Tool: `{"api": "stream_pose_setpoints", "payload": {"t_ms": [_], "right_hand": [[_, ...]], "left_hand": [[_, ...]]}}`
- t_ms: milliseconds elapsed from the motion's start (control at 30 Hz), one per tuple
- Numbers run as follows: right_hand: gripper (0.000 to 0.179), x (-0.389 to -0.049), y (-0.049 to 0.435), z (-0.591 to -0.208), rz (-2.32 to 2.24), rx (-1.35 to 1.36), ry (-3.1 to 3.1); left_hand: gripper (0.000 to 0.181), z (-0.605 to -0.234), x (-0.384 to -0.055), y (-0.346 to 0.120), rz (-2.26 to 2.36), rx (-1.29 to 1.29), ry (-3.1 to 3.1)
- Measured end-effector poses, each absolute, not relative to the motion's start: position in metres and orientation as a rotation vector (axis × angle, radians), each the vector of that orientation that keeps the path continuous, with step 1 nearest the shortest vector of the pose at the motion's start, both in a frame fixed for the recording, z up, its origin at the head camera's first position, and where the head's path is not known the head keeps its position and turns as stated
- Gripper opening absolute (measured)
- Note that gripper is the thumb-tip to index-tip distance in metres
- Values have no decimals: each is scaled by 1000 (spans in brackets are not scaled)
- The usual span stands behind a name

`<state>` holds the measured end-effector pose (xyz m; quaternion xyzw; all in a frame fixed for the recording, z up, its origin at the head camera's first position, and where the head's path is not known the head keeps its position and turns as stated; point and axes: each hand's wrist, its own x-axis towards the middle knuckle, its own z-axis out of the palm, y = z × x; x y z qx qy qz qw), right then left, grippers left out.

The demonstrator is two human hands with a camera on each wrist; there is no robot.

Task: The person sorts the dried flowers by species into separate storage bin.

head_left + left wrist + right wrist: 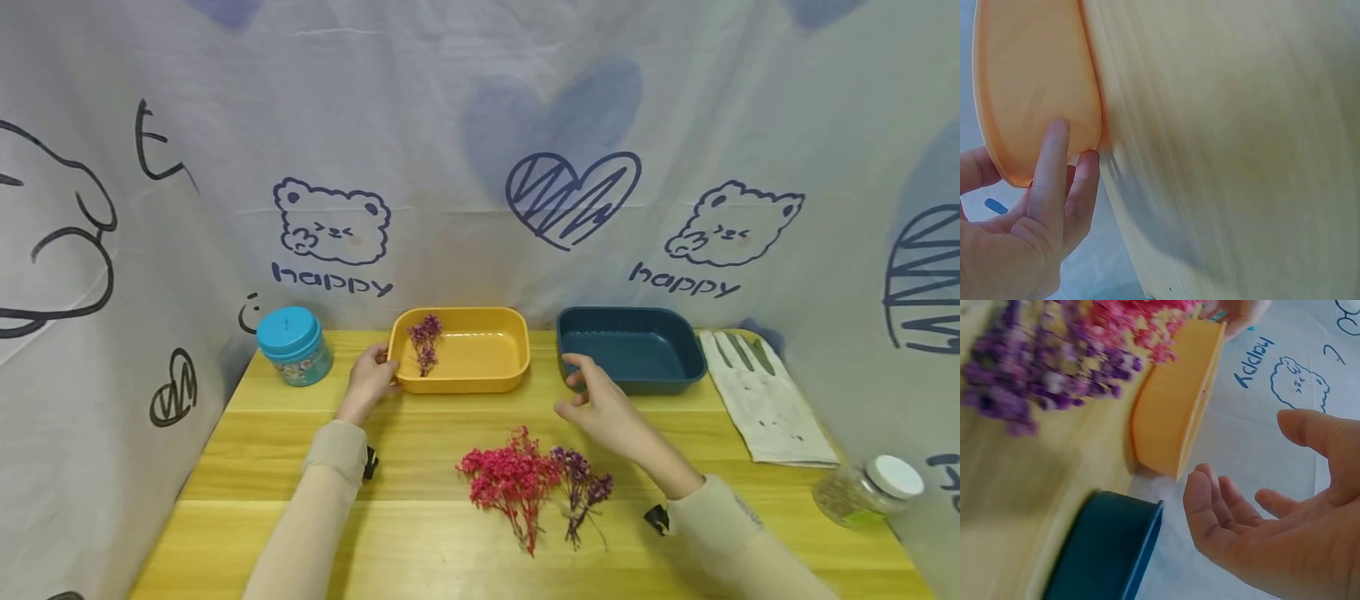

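Note:
My left hand point(369, 382) holds the left end of a yellow tray point(465, 386). In the left wrist view its thumb is at the rim and its fingers point(1052, 165) lie along the outer wall. A sprig of purple dried flowers point(425, 343) lies inside that tray, toward the left. My right hand point(603, 408) holds nothing; its thumb and fingers are spread apart close to the near left corner of a dark blue tray point(637, 387). Nearer to me on the table lie a pink dried flower bunch point(510, 475) and a purple dried flower bunch point(579, 487).
A blue-lidded jar point(292, 346) stands at the back left. On the right lie white gloves point(768, 408) with a jar with a white lid point(866, 492) in front of them. A printed white cloth point(450, 167) hangs behind the wooden table point(405, 533).

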<state>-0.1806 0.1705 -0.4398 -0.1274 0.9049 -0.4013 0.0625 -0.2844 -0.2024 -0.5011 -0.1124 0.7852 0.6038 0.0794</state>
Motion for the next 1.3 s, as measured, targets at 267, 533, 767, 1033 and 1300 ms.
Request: {"api": "stream_pose_setpoints", "payload": {"t_ms": [267,533,767,1033,1300], "right_hand": [[82,-154,172,-459,-1093,-348,2726],[86,-134,164,-478,-834,-262,2798],[81,-128,159,-493,-655,-237,2833],[81,-130,156,-505,-531,-202,2856],[68,-132,159,-508,-604,-144,2780]], "left_hand": [[53,-499,-284,-203,1787,-345,2348],[54,-498,-284,-203,1787,-346,2341],[54,-497,-282,-202,1782,-333,2355],[54,-498,-281,-202,1785,-317,2367],[53,-498,-282,-201,1795,-318,2364]]}}
